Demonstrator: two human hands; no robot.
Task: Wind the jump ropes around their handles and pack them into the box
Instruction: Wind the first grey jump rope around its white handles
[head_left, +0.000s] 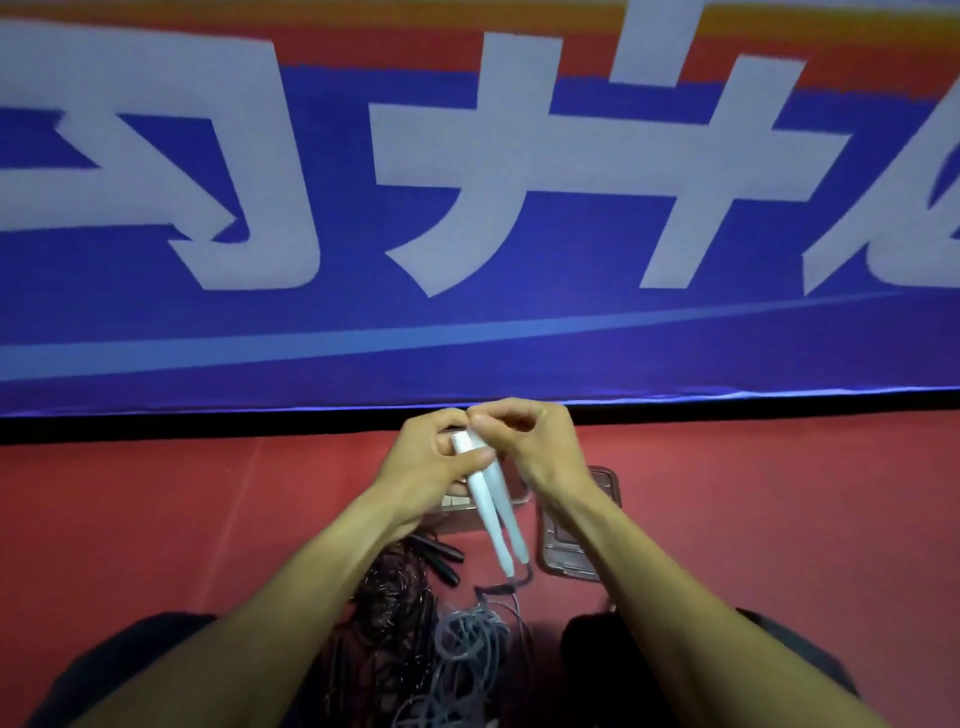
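Down low, at about 7 o'clock from the hands, a black rope (392, 618) is lying in a loose tangle on the red floor (156, 519), its two black handles (439, 553) sitting at the upper right edge of the pile. Left hand (434, 460) is curling round the upper ends of two white handles (493, 512), thumb pressing across them. Those handles are slanting down toward 5 o'clock, side by side and touching near the top. Right hand (530, 441) is meeting the left at the handle tops, its fingers bent and pinching there; what exactly the fingertips are gripping cannot be told. A grey rope (470, 642) is hanging from the lower handle ends into a heap at 6 o'clock, just beside the black tangle. Behind the handles a clear box (457, 512) is showing partly, and at 4 o'clock from the hands its lid (574, 545) is lying flat on the floor. Beyond, at 12 o'clock, a blue banner (467, 332) with large white characters is filling the view.
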